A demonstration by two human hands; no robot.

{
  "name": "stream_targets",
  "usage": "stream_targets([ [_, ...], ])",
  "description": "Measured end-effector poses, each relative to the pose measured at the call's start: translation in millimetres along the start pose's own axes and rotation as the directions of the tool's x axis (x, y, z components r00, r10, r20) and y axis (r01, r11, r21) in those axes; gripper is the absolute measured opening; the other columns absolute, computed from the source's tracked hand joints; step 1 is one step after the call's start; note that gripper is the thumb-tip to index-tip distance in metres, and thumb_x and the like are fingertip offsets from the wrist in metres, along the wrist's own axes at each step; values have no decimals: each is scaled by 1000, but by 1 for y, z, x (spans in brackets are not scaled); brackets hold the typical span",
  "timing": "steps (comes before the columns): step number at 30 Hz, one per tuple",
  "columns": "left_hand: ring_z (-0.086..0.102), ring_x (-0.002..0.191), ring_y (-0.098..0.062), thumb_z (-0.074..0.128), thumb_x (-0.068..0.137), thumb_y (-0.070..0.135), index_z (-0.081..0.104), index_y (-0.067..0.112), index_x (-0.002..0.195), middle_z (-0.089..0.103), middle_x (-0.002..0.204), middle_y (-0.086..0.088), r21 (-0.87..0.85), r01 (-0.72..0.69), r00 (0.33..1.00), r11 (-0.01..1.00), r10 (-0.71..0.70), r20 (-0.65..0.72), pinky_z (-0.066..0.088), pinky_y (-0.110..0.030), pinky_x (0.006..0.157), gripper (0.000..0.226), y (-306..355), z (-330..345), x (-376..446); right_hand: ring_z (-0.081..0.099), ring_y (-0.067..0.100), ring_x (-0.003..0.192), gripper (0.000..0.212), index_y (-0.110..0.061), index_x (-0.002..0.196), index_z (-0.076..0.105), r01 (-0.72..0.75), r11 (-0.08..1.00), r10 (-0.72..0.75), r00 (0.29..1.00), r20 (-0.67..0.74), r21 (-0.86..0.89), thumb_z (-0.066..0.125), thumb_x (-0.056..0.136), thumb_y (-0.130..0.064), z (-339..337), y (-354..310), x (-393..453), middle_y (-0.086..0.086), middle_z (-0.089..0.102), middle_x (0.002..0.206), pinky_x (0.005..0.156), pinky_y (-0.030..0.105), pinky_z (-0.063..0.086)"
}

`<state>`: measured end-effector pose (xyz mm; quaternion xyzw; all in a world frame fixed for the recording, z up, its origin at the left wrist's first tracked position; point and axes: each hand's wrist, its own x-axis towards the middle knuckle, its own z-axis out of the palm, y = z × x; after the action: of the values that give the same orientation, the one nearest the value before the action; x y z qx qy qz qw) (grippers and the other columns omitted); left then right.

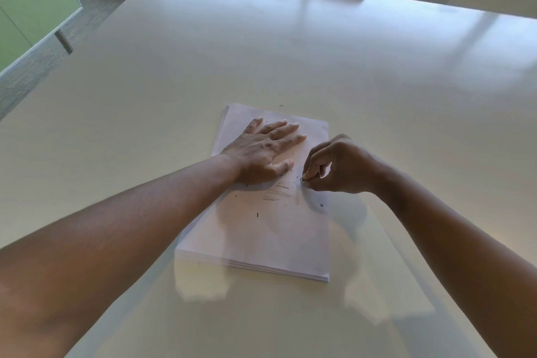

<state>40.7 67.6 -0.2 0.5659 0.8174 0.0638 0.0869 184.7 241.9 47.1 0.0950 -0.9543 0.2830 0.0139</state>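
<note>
On the paper stack [261, 235] the left hand [261, 151] pressed flat; the right hand [337, 166] pinched one dark speck [302, 180], other specks [257, 214] apparently left to collect.

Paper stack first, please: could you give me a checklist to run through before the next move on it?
1. Paper stack lies flat on the table: ok.
2. Left hand presses flat on its far half: ok.
3. Right hand pinches a small dark piece over the sheet: ok.
4. Piece touching the paper: cannot tell.
5. Top sheet clean: not ok, scribble marks and loose dark bits lie on it.
6. Sheets squared: not ok, edges stagger at the far left corner.
</note>
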Motion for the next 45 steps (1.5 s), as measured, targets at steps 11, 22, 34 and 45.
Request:
stream_targets([
  [11,-4,158,-8,19,93,59,11,36,164,2,173,9,-7,5,1000,1000,-5,7,-10,-44,126,76,3,-2,-1,62,5,60,12,-16,69,76,-18,1000,18,999,-26,1,84,69,-6,1,0,-3,-8,72,71,63,23,53],
  [22,-4,158,-7,19,93,59,10,36,165,1,173,9,-12,0,1000,1000,0,12,-11,-43,126,76,2,-3,-1,65,7,62,14,-18,69,76,-89,995,92,994,-63,53,85,71,-8,3,2,-1,-7,72,71,66,25,55],
  [34,-8,156,-2,16,98,44,7,27,166,0,173,11,-68,13,1000,998,-12,5,-13,-40,126,70,-2,0,-1,62,2,59,10,-12,70,79,-82,996,90,947,-308,38,82,70,-3,15,9,19,-3,72,72,63,23,55],
  [45,-7,155,2,25,110,27,10,30,165,3,172,14,-145,42,999,989,-45,-15,-14,-34,125,58,1,-2,-3,64,17,60,10,-15,64,76,-222,975,218,948,-231,9,77,69,-7,12,3,29,-3,68,65,60,34,55],
])
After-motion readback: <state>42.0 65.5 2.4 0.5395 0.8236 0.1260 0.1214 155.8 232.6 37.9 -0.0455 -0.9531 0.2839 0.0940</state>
